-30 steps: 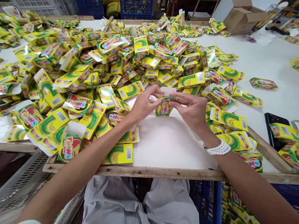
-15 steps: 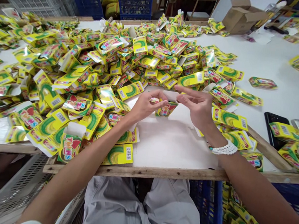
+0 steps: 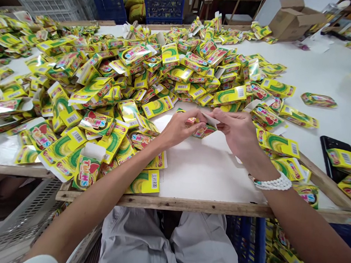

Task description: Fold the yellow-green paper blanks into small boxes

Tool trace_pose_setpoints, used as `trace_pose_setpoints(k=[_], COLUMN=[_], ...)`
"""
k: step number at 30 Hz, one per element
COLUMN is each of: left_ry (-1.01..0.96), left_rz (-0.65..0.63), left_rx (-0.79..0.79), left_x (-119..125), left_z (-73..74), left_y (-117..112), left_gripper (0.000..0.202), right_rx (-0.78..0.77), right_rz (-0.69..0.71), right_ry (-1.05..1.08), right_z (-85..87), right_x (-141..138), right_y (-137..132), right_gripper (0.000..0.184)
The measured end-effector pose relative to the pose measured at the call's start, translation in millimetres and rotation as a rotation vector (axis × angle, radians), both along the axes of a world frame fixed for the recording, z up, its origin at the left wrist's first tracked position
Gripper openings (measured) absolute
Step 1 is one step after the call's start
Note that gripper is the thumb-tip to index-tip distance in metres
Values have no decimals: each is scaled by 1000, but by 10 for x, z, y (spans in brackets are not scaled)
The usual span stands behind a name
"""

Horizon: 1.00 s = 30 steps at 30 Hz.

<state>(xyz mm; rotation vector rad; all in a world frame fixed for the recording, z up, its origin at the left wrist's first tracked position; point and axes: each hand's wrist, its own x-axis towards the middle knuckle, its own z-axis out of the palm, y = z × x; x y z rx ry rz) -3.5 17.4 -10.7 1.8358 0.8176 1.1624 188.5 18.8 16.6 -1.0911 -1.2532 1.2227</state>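
Observation:
Between my two hands, over the white tabletop, is a small yellow and green candy box [image 3: 205, 131] with a white end flap. My left hand [image 3: 184, 126] is closed around its left side, thumb and fingers pinching it. At the box's right end, my right hand [image 3: 236, 131] pinches the white flap [image 3: 211, 120] between thumb and fingers. Part of the box is hidden behind the fingers. Close to my left forearm lie loose boxes, among them an upright one with a raised white flap [image 3: 87, 168]. Several boxes [image 3: 276, 143] lie beside my right wrist.
A large heap of candy boxes [image 3: 169, 71] spreads across the table [image 3: 189, 178], which has a wooden edge strip [image 3: 168, 204]. A black phone [image 3: 331, 157] lies right, partly under boxes. A cardboard box [image 3: 293, 21] stands at the back. Below right is a blue crate [image 3: 246, 250].
My right hand's fingers, spread above the box before, have closed on its white flap. The box has tilted in my hands. The view has shifted slightly left.

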Motion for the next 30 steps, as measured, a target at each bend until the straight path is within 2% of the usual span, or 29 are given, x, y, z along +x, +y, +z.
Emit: trace_pose_setpoints(k=[4, 8, 12, 19, 22, 25, 30], left_ry=[-116, -124, -141, -352, -297, -202, -231], left_rz=[-1, 63, 67, 116, 85, 72, 77], left_rx=[-53, -86, -113, -189, -187, -145, -135], left_x=[-13, -17, 6, 5, -10, -15, -32], left_z=[-6, -55, -96, -68, -44, -47, -57], left_y=[11, 41, 59, 47, 40, 46, 69], left_gripper=[39, 40, 41, 45, 53, 51, 46], right_rx=[64, 104, 92, 334, 344, 331, 322], right_rz=[-7, 29, 74, -66, -21, 21, 88], right_ry=[-87, -92, -112, -280, -315, -343, -343], right_z=[-67, -58, -28, -51, -45, -27, -28], right_x=[38, 59, 37, -1, 38, 103, 132], right_y=[47, 52, 23, -19, -7, 30, 70], right_gripper=[24, 22, 25, 14, 8, 9, 9])
